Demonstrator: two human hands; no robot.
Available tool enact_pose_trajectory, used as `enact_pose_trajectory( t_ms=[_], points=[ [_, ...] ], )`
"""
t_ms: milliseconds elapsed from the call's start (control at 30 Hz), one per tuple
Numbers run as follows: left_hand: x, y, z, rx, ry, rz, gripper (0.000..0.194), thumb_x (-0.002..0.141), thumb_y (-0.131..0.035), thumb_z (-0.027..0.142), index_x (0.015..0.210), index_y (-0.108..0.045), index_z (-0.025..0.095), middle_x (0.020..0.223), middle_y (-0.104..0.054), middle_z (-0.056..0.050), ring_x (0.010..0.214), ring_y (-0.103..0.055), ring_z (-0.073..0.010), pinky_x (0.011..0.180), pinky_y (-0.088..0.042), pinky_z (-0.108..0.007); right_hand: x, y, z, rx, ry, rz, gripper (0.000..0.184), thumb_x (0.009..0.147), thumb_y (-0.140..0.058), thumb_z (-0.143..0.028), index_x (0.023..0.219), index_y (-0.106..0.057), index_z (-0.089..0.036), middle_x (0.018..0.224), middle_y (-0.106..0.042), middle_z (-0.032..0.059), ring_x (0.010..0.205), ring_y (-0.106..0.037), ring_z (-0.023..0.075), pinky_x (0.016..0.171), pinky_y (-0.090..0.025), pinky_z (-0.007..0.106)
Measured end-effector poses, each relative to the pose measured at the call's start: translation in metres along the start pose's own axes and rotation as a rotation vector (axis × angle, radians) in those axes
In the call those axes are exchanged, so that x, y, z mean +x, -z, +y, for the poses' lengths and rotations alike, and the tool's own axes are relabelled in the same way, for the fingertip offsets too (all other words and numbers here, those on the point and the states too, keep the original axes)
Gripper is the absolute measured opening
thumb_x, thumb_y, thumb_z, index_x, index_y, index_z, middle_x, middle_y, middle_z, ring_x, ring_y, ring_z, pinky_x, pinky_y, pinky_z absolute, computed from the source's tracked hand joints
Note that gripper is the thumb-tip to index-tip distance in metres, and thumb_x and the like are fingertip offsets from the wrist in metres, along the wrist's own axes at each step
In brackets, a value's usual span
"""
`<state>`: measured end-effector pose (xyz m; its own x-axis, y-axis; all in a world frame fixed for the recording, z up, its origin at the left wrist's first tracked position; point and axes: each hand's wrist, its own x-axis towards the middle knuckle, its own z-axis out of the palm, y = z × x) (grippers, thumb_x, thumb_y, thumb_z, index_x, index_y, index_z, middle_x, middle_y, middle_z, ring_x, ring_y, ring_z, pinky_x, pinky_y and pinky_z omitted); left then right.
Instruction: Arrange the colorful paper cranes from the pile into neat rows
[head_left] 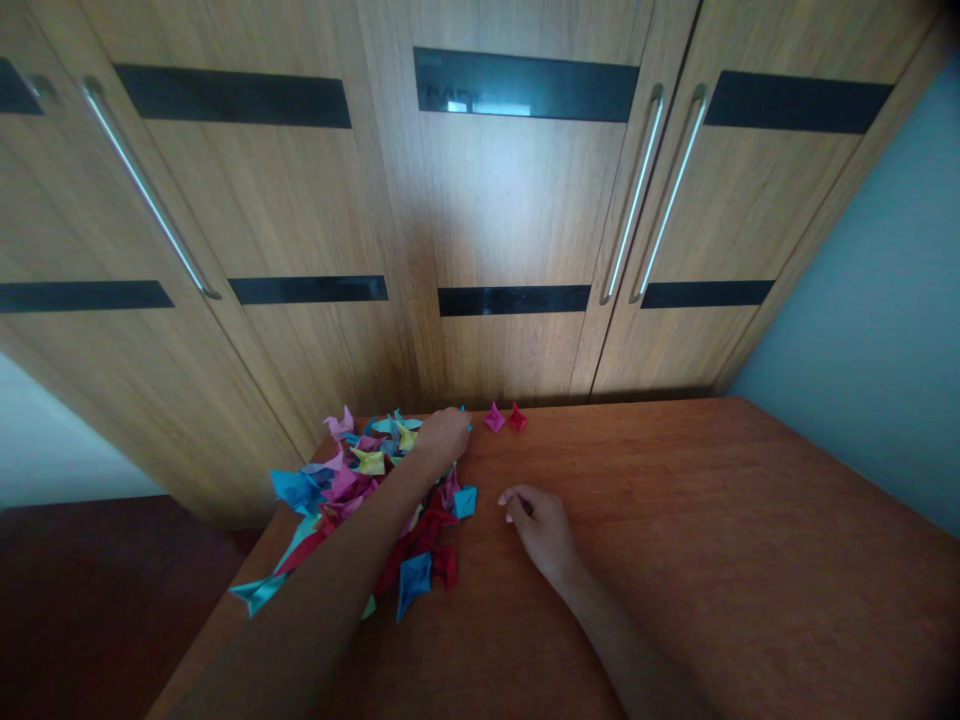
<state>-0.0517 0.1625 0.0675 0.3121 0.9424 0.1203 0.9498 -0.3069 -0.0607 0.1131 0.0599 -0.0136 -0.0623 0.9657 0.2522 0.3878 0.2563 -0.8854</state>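
Note:
My left hand [445, 436] reaches to the far edge of the table, its fingers closed on a small blue origami crane [470, 428] that is mostly hidden behind them. Under and beside my left forearm lies a heap of folded paper cranes [349, 485] in pink, red, yellow, blue and turquoise. Just right of the left hand, a magenta crane [494, 418] and a red crane [517, 418] sit side by side. My right hand [541, 525] rests on the wood with curled fingers, and nothing shows in it. A blue crane [465, 501] lies at the heap's right side, to the left of that hand.
The reddish-brown wooden table [697, 520] extends to the right, up to a pale blue wall [870, 330]. Behind its far edge stands a wooden wardrobe [495, 210] with black strips and long metal handles [634, 200]. Dark floor [90, 590] shows at the lower left.

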Motion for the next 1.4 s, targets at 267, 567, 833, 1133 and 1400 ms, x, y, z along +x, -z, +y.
enact_pose_trajectory(
  t_ms=[267, 567, 833, 1133, 1400],
  points=[
    [-0.043, 0.052, 0.017, -0.271, -0.213, 0.248, 0.015, 0.085, -0.051, 0.019, 0.094, -0.063, 0.022, 0.088, -0.067, -0.002, 0.081, -0.062, -0.0151, 0.075, -0.045, -0.023, 0.007, 0.005, 0.007, 0.384, -0.187, 0.007, 0.026, 0.081, -0.049, -0.038, 0.079, -0.065, -0.018, 0.062, -0.056, -0.0006, 0.050, -0.046, 0.0109, 0.047, -0.034, 0.022],
    [-0.109, 0.012, 0.053, -0.696, -0.254, 0.332, 0.021, 0.081, -0.053, 0.010, 0.094, -0.064, 0.022, 0.088, -0.067, -0.001, 0.079, -0.061, -0.0131, 0.074, -0.046, -0.023, 0.006, 0.030, -0.007, 0.745, -0.140, 0.024, 0.030, 0.079, -0.059, -0.046, 0.096, -0.065, -0.022, 0.078, -0.060, 0.0018, 0.063, -0.048, 0.0116, 0.053, -0.037, 0.021],
    [-0.122, -0.010, 0.061, -0.803, -0.193, 0.386, 0.024, 0.080, -0.051, 0.007, 0.095, -0.063, 0.022, 0.090, -0.067, -0.002, 0.082, -0.062, -0.0140, 0.077, -0.049, -0.025, 0.004, 0.027, -0.005, 0.715, -0.116, -0.088, 0.020, 0.072, -0.070, -0.039, 0.078, -0.067, -0.021, 0.077, -0.058, 0.0010, 0.065, -0.047, 0.0115, 0.054, -0.036, 0.021],
    [-0.129, -0.012, 0.067, -0.838, -0.211, 0.364, 0.023, 0.078, -0.056, 0.007, 0.095, -0.062, 0.022, 0.088, -0.069, -0.001, 0.077, -0.063, -0.0128, 0.073, -0.050, -0.023, 0.006, 0.030, 0.000, 0.888, -0.222, -0.145, 0.018, 0.074, -0.069, -0.038, 0.074, -0.068, -0.020, 0.072, -0.058, 0.0000, 0.066, -0.050, 0.0111, 0.062, -0.040, 0.023],
    [-0.122, -0.003, 0.067, -0.813, -0.226, 0.320, 0.016, 0.084, -0.052, 0.012, 0.089, -0.064, 0.022, 0.087, -0.070, 0.000, 0.078, -0.065, -0.0127, 0.073, -0.048, -0.022, 0.009, 0.032, 0.003, 0.909, -0.280, 0.068, 0.027, 0.075, -0.064, -0.046, 0.070, -0.064, -0.020, 0.064, -0.057, -0.0017, 0.058, -0.050, 0.0114, 0.055, -0.038, 0.023]
  ],
)
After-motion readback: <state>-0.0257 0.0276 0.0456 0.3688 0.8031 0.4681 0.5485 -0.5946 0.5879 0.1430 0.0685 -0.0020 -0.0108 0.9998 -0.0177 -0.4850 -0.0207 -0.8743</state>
